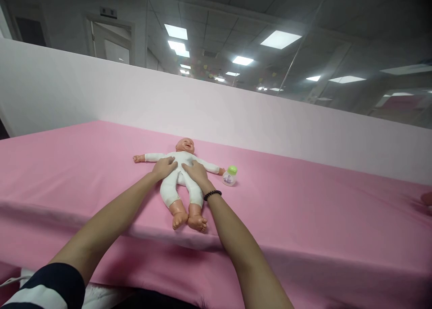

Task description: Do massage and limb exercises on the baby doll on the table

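Note:
A baby doll (182, 178) with a white cloth body lies on its back on the pink-covered table (286, 201), arms spread and feet toward the near edge. My left hand (164, 167) rests on the left side of its torso, fingers laid on the cloth. On the other side of the torso lies my right hand (196, 172), its thumb apart from the fingers; a dark beaded bracelet is on that wrist. Neither hand is closed around anything. Beside the doll's hand at the right stands a small clear bottle (230, 177) with a green cap.
A low white partition (216, 106) with glass above it runs behind the table. The table's near edge drops in pink folds. Part of another person's hand (426, 199) shows at the right edge.

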Demonstrator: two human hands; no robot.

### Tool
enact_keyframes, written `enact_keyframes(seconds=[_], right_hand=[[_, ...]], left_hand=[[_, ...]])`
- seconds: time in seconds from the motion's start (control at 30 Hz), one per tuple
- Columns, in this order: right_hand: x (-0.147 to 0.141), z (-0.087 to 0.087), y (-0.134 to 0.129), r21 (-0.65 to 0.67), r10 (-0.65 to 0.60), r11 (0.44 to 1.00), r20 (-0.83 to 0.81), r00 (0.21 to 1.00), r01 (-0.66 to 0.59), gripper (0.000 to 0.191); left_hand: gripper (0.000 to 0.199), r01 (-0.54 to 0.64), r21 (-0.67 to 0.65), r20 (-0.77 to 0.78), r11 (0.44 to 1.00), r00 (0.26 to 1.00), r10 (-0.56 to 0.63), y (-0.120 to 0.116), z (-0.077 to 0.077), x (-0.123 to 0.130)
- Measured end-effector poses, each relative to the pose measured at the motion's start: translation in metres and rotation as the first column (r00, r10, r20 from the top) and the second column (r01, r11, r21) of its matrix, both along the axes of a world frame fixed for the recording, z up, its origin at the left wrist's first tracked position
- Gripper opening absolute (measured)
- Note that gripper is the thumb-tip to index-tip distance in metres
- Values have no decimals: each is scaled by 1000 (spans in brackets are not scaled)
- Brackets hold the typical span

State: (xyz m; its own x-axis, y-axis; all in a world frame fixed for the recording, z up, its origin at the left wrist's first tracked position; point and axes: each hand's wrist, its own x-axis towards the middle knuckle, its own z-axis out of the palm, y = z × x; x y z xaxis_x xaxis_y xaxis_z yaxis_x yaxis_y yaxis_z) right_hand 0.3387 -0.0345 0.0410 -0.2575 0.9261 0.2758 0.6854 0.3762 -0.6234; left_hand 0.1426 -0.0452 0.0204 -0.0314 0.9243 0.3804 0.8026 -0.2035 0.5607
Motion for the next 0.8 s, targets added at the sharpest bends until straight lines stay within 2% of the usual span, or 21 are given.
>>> enact_keyframes(seconds=[0.07, 0.13, 0.23, 0.27, 0.33, 0.47, 0.63, 0.73, 0.8], right_hand=[[0, 0, -2, 95, -10, 995, -62, 998, 16, 39], [0, -3, -1, 162, 80, 985, -144, 986, -57, 26], [0, -9, 7, 176, 254, 961, -243, 936, -215, 32], [0, -11, 10, 153, 284, 956, -254, 925, -252, 36], [1, -14, 16, 85, 314, 949, -227, 922, -302, 46], [1, -16, 24, -54, 253, 965, -70, 965, -257, 58], [0, -12, 17, -145, 123, 982, -26, 992, -125, 74], [1, -5, 3, -125, 19, 992, 2, 1000, -19, 79], [2, 0, -6, -57, -60, 996, 40, 997, 62, 67]], left_hand=[[44, -20, 94, -25, 995, 999, 23, -4, 3, 0], [39, 66, 170, -33, 983, 998, -62, -5, 4, 1], [43, 312, 190, -2, 931, 948, -318, -1, 0, 2], [47, 361, 174, 12, 916, 930, -369, 1, -2, 2], [57, 391, 118, 24, 913, 918, -396, 7, -6, 1], [73, 344, -24, 8, 939, 939, -344, 16, -11, -2], [87, 120, -136, 78, 983, 991, -110, 11, -10, -2], [71, 42, -92, 73, 995, 997, -36, 3, -6, 0], [52, 23, -17, 51, 1000, 998, -22, -2, -1, 1]])
